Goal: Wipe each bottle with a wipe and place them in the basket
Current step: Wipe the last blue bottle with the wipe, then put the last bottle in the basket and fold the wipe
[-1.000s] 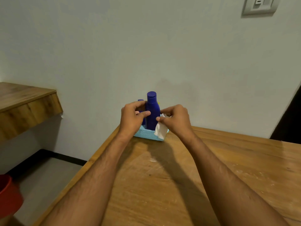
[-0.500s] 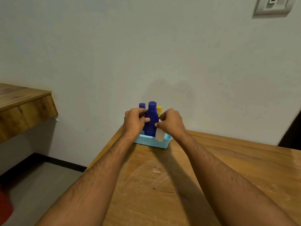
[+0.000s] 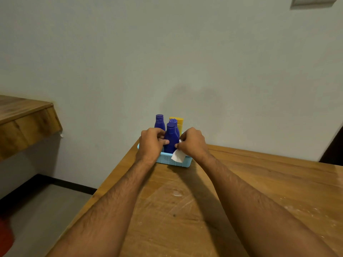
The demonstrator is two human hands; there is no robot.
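Note:
A light blue basket [image 3: 168, 160] stands at the table's far left corner by the wall. Three dark blue bottles stand in it with a yellow bottle [image 3: 179, 121] at the back. My left hand [image 3: 151, 143] grips the front blue bottle [image 3: 170, 138], thumb across its front. My right hand [image 3: 192, 142] pinches a white wipe [image 3: 178, 156] that hangs over the basket's front rim, beside that bottle. Another blue bottle [image 3: 159, 121] stands at the back left and a third [image 3: 174, 121] right behind the front one.
The wooden table [image 3: 232, 201] runs right and toward me, its left edge dropping to a grey floor [image 3: 42, 206]. A wooden shelf [image 3: 24, 123] juts from the left. The wall [image 3: 185, 62] stands right behind the basket. A switch plate [image 3: 313, 1] is at the top right.
The front blue bottle has gone down into the basket, held by my left hand. My right hand with the wipe has followed it down to the basket's rim.

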